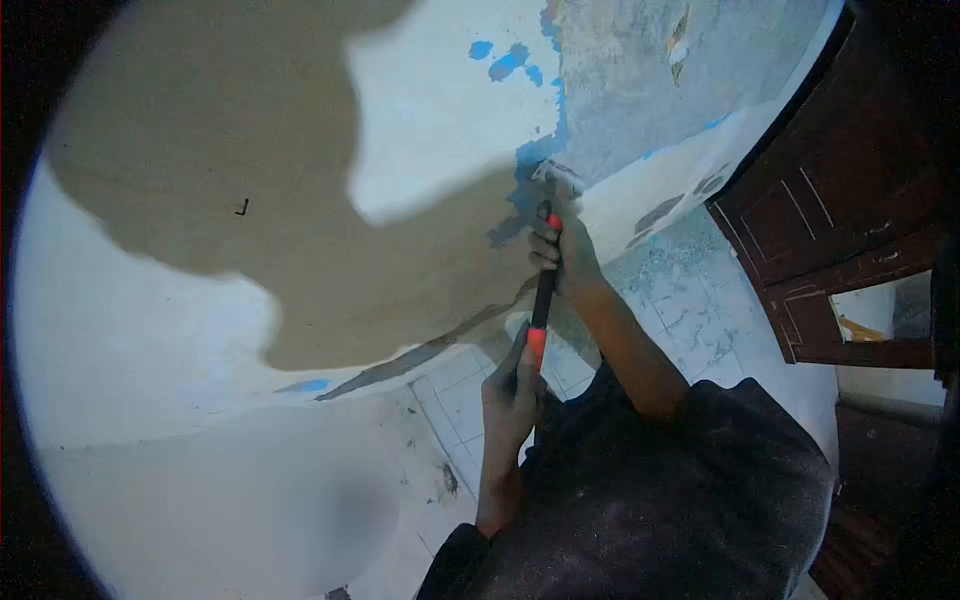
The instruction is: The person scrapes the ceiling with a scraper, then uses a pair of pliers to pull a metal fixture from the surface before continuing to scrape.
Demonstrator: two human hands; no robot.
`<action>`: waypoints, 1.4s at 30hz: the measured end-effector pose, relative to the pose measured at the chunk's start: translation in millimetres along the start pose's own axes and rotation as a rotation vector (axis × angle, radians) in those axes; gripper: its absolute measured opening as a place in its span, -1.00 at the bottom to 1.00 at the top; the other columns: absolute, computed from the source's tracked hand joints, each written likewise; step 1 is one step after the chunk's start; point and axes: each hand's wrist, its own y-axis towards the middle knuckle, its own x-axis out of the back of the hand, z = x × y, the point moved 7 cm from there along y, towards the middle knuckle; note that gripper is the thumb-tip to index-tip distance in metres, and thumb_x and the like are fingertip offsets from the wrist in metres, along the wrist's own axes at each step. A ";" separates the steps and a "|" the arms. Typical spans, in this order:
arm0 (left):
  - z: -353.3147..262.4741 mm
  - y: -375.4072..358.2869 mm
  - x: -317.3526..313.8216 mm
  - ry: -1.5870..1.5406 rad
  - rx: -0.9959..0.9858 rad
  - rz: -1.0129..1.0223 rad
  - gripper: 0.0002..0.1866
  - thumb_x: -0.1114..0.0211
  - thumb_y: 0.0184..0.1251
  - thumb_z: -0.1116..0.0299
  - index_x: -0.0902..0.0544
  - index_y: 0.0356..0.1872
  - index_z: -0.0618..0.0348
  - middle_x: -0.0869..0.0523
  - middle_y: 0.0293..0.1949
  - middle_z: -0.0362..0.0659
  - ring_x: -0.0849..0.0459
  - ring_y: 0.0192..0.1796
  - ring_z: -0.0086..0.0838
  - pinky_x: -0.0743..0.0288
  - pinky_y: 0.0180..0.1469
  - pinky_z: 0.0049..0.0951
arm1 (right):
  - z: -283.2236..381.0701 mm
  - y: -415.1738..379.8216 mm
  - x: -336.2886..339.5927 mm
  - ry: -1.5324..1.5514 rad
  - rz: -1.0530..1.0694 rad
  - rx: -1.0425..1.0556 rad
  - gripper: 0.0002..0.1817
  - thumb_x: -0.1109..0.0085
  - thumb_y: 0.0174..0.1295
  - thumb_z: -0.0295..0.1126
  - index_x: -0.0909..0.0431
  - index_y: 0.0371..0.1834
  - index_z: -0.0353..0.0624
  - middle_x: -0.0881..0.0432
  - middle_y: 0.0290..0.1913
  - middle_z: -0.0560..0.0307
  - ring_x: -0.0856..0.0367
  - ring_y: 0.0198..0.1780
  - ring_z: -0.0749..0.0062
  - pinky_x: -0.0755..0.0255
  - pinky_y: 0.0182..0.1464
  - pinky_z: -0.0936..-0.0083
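A long-handled scraper (543,300) with a black and red handle slants up toward the wall (430,300). My right hand (568,250) is wrapped round its upper part, close to the head. Lower down, my left hand (512,385) grips the handle near a red band. The scraper's pale head (560,178) is at the wall, by the ragged edge between white paint and bare grey plaster (640,100). Blurring there keeps me from telling whether the blade touches. Blue patches (528,155) show along that edge.
Dark wooden cabinetry or a door (830,200) stands at the right. Below lies a tiled floor (690,300) strewn with flakes and dust. A small dark hook or nail (242,207) sticks out of the wall at left. Shadows cover much of the wall.
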 end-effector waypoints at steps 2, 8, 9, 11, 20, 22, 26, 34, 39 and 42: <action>-3.6 6.0 -2.2 -0.033 -0.010 0.015 -0.39 -0.06 0.43 -0.03 -0.43 0.26 0.29 -0.40 -0.61 -0.34 -0.31 -0.64 -0.72 -0.17 -0.65 -0.65 | 12.6 3.6 -3.6 -0.020 0.004 0.042 -0.55 0.09 0.34 0.18 -0.33 -0.42 0.04 -0.12 -0.67 0.47 -0.03 -0.76 0.75 0.07 -0.76 0.74; 4.8 4.3 -2.2 -0.063 0.031 0.041 -0.38 -0.08 0.42 -0.02 -0.39 0.30 0.27 -0.41 -0.66 -0.34 -0.31 -0.68 -0.72 -0.17 -0.67 -0.66 | 6.3 -1.1 1.9 -0.038 0.016 0.030 -0.55 0.11 0.36 0.16 -0.32 -0.42 0.03 -0.12 -0.67 0.46 -0.03 -0.76 0.76 0.06 -0.76 0.73; -0.7 6.4 -3.5 -0.008 0.000 0.028 -0.39 -0.08 0.42 -0.01 -0.40 0.29 0.28 -0.42 -0.66 -0.34 -0.32 -0.68 -0.71 -0.18 -0.67 -0.65 | 6.5 1.3 -1.3 -0.015 0.031 0.024 -0.56 0.11 0.36 0.16 -0.32 -0.42 0.03 -0.12 -0.67 0.46 -0.03 -0.75 0.77 0.06 -0.76 0.74; -0.9 19.6 -15.5 -0.007 -0.005 0.054 -0.44 -0.08 0.44 0.06 -0.42 0.27 0.27 -0.44 -0.64 -0.33 -0.34 -0.65 -0.68 -0.21 -0.61 -0.61 | 27.6 8.6 4.3 -0.007 0.056 0.081 -0.55 0.11 0.36 0.16 -0.31 -0.44 0.03 -0.12 -0.67 0.46 -0.04 -0.75 0.76 0.04 -0.76 0.73; -1.5 17.1 -26.2 -0.019 0.019 0.047 -0.44 -0.07 0.42 -0.04 -0.54 0.10 0.32 -0.39 -0.66 -0.37 -0.29 -0.67 -0.72 -0.12 -0.67 -0.63 | 34.3 -1.8 8.7 -0.086 -0.094 0.081 -0.56 0.06 0.34 0.17 -0.29 -0.45 0.06 -0.12 -0.67 0.46 -0.08 -0.73 0.71 0.02 -0.73 0.73; 5.9 22.0 -33.4 0.006 -0.045 0.048 -0.43 -0.06 0.42 -0.06 -0.54 0.11 0.31 -0.40 -0.65 -0.36 -0.29 -0.67 -0.72 -0.12 -0.67 -0.63 | 54.4 6.5 12.5 -0.043 0.018 0.098 -0.56 0.09 0.37 0.14 -0.27 -0.46 0.04 -0.14 -0.66 0.45 -0.07 -0.72 0.72 0.02 -0.71 0.73; -7.4 13.9 -27.3 -0.033 0.056 0.084 -0.36 -0.04 0.42 -0.08 -0.40 0.29 0.25 -0.39 -0.65 -0.34 -0.34 -0.67 -0.70 -0.17 -0.67 -0.63 | 37.1 -1.3 7.9 -0.078 -0.033 -0.038 -0.52 0.05 0.31 0.22 -0.30 -0.41 0.03 -0.15 -0.67 0.42 -0.10 -0.71 0.67 -0.05 -0.68 0.67; 107.6 77.1 -74.4 0.206 0.119 0.230 -0.66 -0.25 0.32 0.10 -0.53 -0.42 0.20 -0.49 -0.66 -0.27 -0.44 -0.66 -0.60 -0.31 -0.61 -0.51 | 31.9 6.7 22.8 -0.480 0.023 0.152 -0.66 -0.08 0.33 0.03 -0.37 -0.31 0.00 -0.20 -0.68 0.45 -0.12 -0.72 0.77 -0.01 -0.69 0.72; 141.8 108.2 -127.1 -0.034 0.197 0.167 -0.61 -0.26 0.27 0.15 -0.46 -0.66 0.17 -0.47 -0.75 -0.25 -0.44 -0.69 -0.55 -0.29 -0.60 -0.46 | 39.1 32.9 43.2 -0.758 0.059 0.376 -0.70 -0.09 0.36 -0.08 -0.48 -0.09 -0.05 -0.24 -0.65 0.49 -0.15 -0.67 0.81 -0.05 -0.65 0.75; 132.5 106.2 -146.0 -0.096 0.182 0.150 -0.61 -0.26 0.27 0.18 -0.46 -0.66 0.19 -0.47 -0.76 -0.24 -0.44 -0.69 -0.55 -0.28 -0.61 -0.47 | 49.4 30.4 36.6 -0.827 0.104 0.451 -0.72 -0.10 0.36 -0.14 -0.51 -0.08 -0.10 -0.29 -0.62 0.48 -0.18 -0.61 0.83 -0.08 -0.60 0.75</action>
